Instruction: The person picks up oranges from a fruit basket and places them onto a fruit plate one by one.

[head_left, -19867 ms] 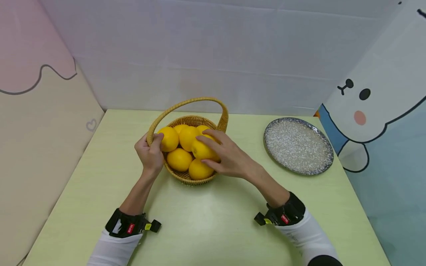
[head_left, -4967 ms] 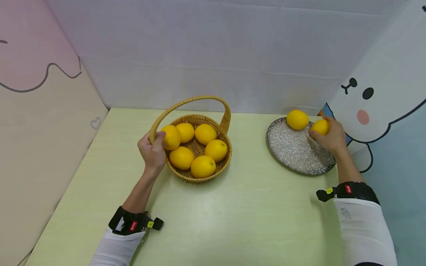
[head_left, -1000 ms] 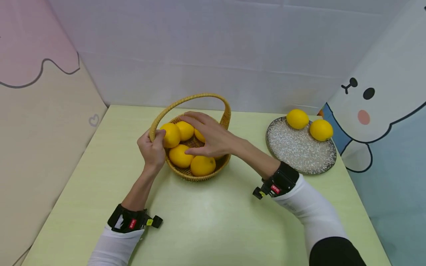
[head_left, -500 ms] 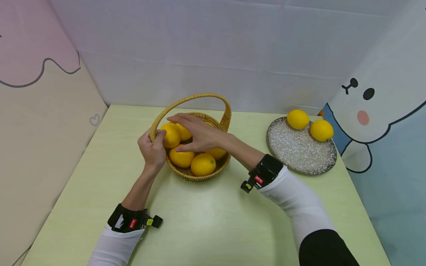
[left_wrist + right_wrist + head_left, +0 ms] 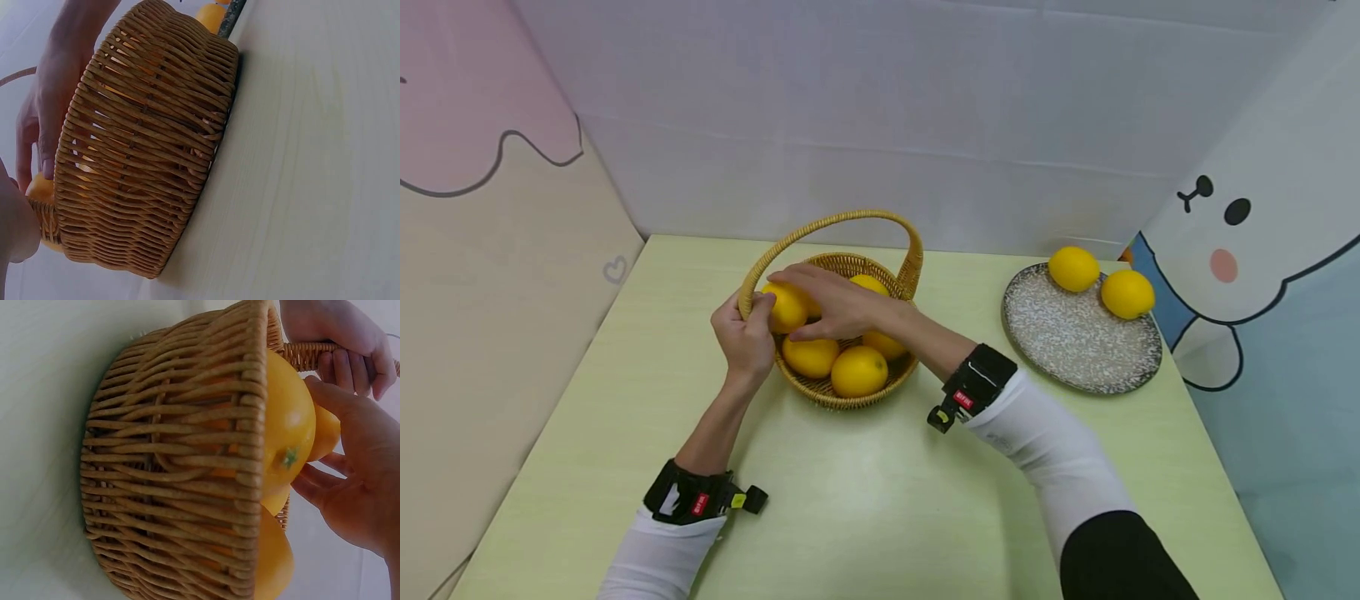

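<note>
A wicker basket [image 5: 837, 402] with several yellow lemons [image 5: 859, 372] stands on the table. My left hand [image 5: 745, 337] grips the base of its arched handle [image 5: 827, 223] on the left. My right hand [image 5: 842, 307] reaches under the handle into the basket, its fingers and thumb round the lemon [image 5: 785, 312] beside the left hand. In the right wrist view, that lemon [image 5: 326, 432] shows between thumb and fingers, behind a nearer lemon [image 5: 290, 415]. The left wrist view shows a right fingertip against the lemon [image 5: 41, 186]; the basket wall hides most of the other fruit.
At the right stands a speckled grey plate [image 5: 1075, 354] with a dark rim. Two lemons [image 5: 1127, 294] lie along its far edge. A pale wall [image 5: 880, 125] rises behind the green table [image 5: 865, 500], with printed panels at both sides.
Both lemons came onto the plate after the earliest frame, the second by my right hand. Since then that hand has returned to the basket and moved left to its left-hand lemon. The left hand has stayed.
</note>
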Available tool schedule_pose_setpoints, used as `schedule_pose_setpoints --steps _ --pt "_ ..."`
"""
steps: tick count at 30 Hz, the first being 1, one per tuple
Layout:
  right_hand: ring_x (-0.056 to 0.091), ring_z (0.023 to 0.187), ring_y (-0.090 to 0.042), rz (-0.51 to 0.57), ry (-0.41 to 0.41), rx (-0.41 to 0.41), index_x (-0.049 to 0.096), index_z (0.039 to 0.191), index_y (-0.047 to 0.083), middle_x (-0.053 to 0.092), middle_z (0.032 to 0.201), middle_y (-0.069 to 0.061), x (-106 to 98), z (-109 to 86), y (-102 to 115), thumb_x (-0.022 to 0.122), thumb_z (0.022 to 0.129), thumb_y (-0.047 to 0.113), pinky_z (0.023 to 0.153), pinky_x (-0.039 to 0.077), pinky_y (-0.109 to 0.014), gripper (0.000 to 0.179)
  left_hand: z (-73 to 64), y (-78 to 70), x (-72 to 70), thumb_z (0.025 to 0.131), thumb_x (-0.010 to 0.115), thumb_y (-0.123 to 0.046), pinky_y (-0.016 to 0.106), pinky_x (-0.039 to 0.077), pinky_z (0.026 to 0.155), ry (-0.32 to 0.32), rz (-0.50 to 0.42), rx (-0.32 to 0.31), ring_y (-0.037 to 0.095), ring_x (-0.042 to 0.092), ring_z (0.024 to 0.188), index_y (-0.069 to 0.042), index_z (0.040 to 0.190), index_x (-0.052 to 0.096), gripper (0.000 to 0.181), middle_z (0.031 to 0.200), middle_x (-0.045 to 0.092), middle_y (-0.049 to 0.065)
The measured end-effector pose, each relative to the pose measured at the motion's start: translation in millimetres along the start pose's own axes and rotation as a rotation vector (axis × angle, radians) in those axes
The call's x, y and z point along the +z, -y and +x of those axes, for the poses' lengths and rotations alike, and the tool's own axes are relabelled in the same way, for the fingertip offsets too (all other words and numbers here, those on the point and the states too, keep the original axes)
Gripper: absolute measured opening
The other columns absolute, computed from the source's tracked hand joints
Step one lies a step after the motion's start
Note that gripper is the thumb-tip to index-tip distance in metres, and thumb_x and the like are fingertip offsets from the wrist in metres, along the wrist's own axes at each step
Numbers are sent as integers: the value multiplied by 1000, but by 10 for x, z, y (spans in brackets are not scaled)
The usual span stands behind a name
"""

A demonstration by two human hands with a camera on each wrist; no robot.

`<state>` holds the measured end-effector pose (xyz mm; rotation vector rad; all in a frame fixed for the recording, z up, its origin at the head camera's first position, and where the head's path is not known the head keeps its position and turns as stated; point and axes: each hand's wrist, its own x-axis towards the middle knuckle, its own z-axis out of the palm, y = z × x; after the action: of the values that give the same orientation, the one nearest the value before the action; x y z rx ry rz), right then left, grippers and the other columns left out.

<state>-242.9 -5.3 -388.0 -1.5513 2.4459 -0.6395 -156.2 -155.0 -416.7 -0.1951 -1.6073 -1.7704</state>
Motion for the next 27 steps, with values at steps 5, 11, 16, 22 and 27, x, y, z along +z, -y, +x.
schedule_pose_setpoints --steps 5,11,16,22,27 --pt "35 139 -13 1 -1 29 38 159 10 38 157 -5 29 45 -20 74 95 33 116 34 -33 77 8 48 8 90 52 19 12 28 41 -7 1 -2 1 35 43 11 62 43 30 51 42 -14" --pt "39 135 -14 20 -1 48 40 158 9 40 156 -5 62 102 -57 75 94 30 113 36 -32 75 19 100 18 89 51 21 12 28 40 -9 -29 -15 0 35 43 9 62 43 31 51 43 -14" --pt "40 133 -13 5 -3 49 41 157 9 42 154 -4 80 133 -63 75 93 31 112 36 -31 75 22 227 -17 90 52 20 12 27 40 -16 -43 -30 1 34 43 4 61 45 33 51 42 -13" --pt "43 129 -13 -3 -24 39 43 155 7 45 151 -4 92 145 -64 75 93 30 109 38 -29 74 31 363 -66 91 56 15 14 26 38 -23 -31 -42 4 33 41 -3 61 49 36 50 42 -12" --pt "43 128 -13 -4 -33 60 43 155 9 44 151 -4 95 133 -63 76 92 30 108 39 -30 74 25 373 -78 93 58 11 15 25 37 -4 -30 -26 6 32 41 0 62 47 34 50 41 -10"
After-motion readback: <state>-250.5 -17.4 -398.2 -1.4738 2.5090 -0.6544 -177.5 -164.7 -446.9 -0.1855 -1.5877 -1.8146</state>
